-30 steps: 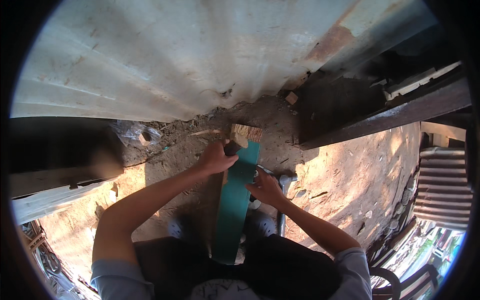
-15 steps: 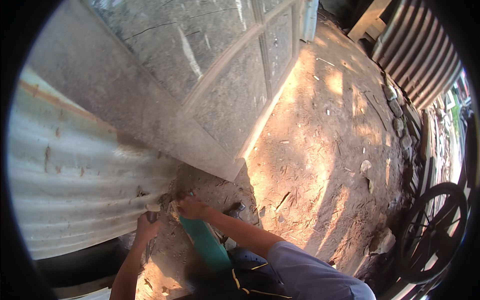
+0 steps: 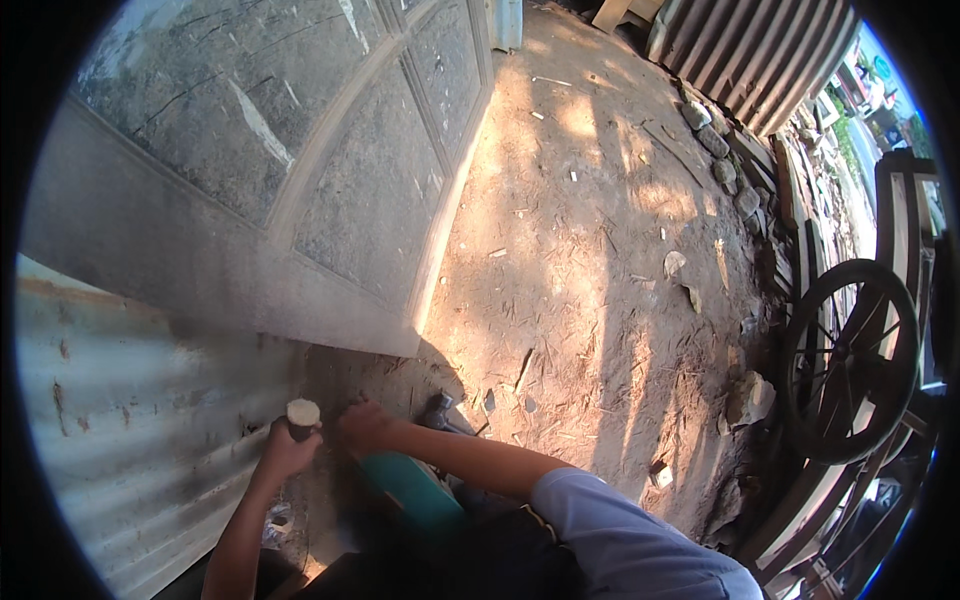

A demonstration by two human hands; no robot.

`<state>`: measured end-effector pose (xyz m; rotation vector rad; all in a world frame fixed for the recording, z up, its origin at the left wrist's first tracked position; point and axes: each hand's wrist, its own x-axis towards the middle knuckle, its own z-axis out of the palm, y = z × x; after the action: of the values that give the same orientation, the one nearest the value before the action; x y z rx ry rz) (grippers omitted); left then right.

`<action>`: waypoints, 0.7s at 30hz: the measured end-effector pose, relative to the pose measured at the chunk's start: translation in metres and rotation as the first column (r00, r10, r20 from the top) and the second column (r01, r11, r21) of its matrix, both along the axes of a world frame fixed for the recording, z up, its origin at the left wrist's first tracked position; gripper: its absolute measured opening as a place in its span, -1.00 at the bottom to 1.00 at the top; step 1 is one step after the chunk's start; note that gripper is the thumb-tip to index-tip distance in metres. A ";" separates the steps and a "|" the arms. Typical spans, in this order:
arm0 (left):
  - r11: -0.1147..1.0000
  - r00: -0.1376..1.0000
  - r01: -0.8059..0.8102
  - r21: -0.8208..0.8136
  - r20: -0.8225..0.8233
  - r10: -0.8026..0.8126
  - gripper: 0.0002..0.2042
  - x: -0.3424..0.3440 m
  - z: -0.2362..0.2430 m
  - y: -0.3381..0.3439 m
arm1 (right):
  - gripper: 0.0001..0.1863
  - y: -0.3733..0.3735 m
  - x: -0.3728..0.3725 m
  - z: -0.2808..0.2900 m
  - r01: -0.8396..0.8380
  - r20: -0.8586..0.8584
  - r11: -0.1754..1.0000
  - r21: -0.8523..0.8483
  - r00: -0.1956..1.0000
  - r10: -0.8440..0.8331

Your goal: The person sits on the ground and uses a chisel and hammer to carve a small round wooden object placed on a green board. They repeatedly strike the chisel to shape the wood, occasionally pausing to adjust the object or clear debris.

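My left hand grips a dark upright tool handle with a pale, flattened top, left of the green board. At the board's far end is my right hand, fingers curled; what they hold, if anything, is unclear. The board lies lengthwise near my legs, partly hidden by my right forearm. A metal-headed tool, apparently a hammer, lies on the dirt just beyond that forearm.
A weathered panelled door stands ahead left, over a corrugated metal sheet. The dirt floor has chips and rocks. At right are a black wheel, timber and another corrugated sheet.
The view has swung right, showing the door and wheel. My left hand has moved off the board leftward with the tool; my right hand has shifted to the board's far end.
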<state>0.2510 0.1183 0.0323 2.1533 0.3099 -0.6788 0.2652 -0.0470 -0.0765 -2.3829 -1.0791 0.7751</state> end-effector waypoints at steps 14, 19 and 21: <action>0.969 0.921 0.246 -0.005 0.311 -0.233 -0.81 0.034 0.013 -0.037 | -0.71 -0.049 -0.016 0.059 -0.036 0.018 0.998 0.053 0.999 0.035; 0.978 0.951 0.205 -0.028 0.242 -0.192 -0.70 0.014 0.042 -0.043 | -0.75 -0.125 -0.039 0.033 0.290 0.175 0.848 0.443 0.900 -0.399; 0.969 0.928 0.232 -0.082 0.318 -0.196 -0.84 0.006 0.032 -0.036 | -0.73 -0.174 -0.056 0.022 0.505 0.096 0.831 0.232 0.838 -0.537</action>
<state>0.2571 0.0821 0.0644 2.1564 -0.1329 -0.4561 0.2096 -0.2209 -0.0544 -2.4180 -0.4699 0.2715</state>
